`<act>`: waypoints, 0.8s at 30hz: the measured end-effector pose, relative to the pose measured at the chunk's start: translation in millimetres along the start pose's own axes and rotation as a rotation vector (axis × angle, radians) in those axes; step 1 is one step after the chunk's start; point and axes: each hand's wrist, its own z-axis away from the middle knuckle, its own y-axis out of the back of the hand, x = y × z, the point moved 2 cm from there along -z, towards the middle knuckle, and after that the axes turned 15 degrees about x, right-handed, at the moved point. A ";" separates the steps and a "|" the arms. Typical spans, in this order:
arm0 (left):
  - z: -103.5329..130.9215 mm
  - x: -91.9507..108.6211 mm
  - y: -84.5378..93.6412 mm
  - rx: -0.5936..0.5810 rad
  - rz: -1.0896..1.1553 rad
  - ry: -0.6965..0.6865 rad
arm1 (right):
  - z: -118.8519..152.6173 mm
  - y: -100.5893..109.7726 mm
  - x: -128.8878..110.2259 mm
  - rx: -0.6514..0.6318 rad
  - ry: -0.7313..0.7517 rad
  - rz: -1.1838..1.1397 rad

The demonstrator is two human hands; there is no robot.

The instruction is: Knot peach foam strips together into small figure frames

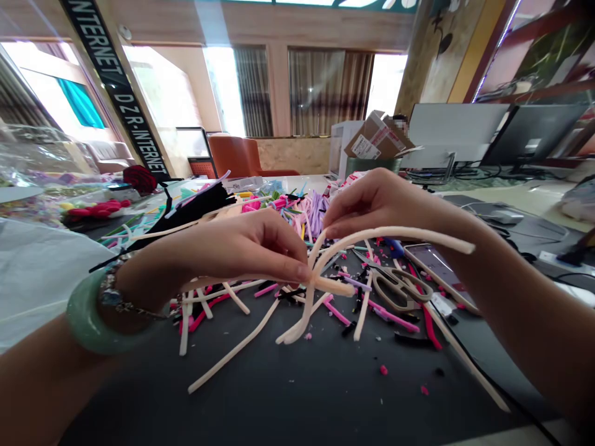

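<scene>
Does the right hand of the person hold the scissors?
No, the scissors lie on the dark table, and the right hand pinches a cream pipe cleaner.

I'm getting daylight glare from the windows at the back, with a pale streak across the wall. The left hand and right hand look backlit yet fairly sharp; the wide lens leans the pillar and stretches the edges.

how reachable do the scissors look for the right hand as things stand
Probably yes: the scissors lie on the table near the right hand, mostly uncovered, though that hand seems to pinch a cream stem it would likely have to release.
</scene>
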 end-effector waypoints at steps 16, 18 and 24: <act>-9.6 -10.1 -15.7 0.127 -0.105 -0.042 | -0.4 19.9 -51.8 0.268 0.278 0.439; -11.7 -10.7 -16.6 0.179 -0.167 -0.114 | 1.2 14.3 -61.3 0.284 0.330 0.542; -15.4 -15.9 -17.9 0.424 -0.285 -0.192 | 1.5 2.1 -72.6 0.214 0.159 0.515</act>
